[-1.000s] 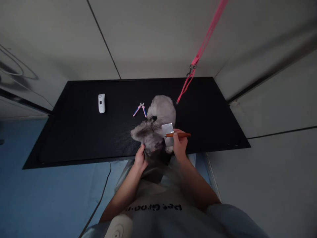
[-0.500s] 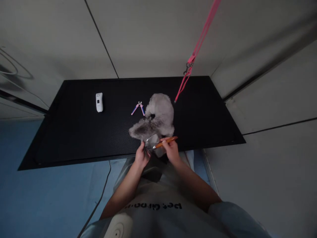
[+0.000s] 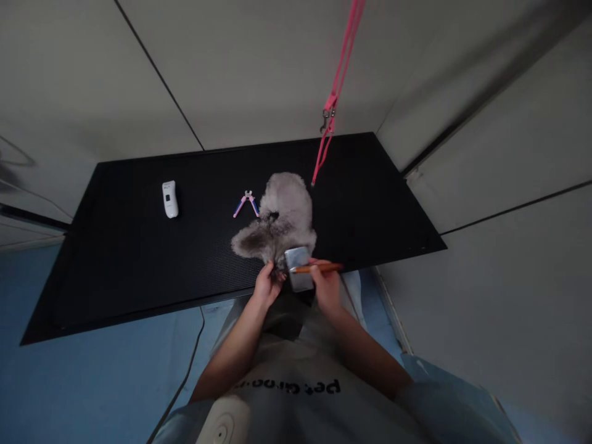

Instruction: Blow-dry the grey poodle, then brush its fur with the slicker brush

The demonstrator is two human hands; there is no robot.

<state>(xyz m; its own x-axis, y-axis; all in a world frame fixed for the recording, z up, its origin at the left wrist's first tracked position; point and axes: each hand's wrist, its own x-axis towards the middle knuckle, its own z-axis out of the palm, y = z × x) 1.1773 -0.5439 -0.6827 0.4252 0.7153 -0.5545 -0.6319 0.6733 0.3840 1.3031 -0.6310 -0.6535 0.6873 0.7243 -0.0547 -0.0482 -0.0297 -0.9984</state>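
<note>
A fluffy grey animal (image 3: 289, 200) lies on the black grooming table (image 3: 208, 259), close to its front edge; I cannot tell its kind for sure. At its near end, my left hand (image 3: 268, 285) is closed on a dark, furry part of it. My right hand (image 3: 326, 288) grips the orange handle of a slicker brush (image 3: 300, 280). The brush's flat silvery head is beside the left fingertips, over the near side of the fur. Its bristle side faces away from me, so I cannot tell how firmly it touches the coat.
Left of the animal lie pink-and-blue nail clippers (image 3: 246, 202), spread apart. Farther left is a white handheld device (image 3: 170, 199). A pink leash (image 3: 330, 105) with a metal clip hangs down over the table's back right. Pale walls stand behind and to the right.
The brush has shifted right, away from my left hand, and its head has turned flatter toward the camera. My left hand keeps its grip. The whole view has swung slightly.
</note>
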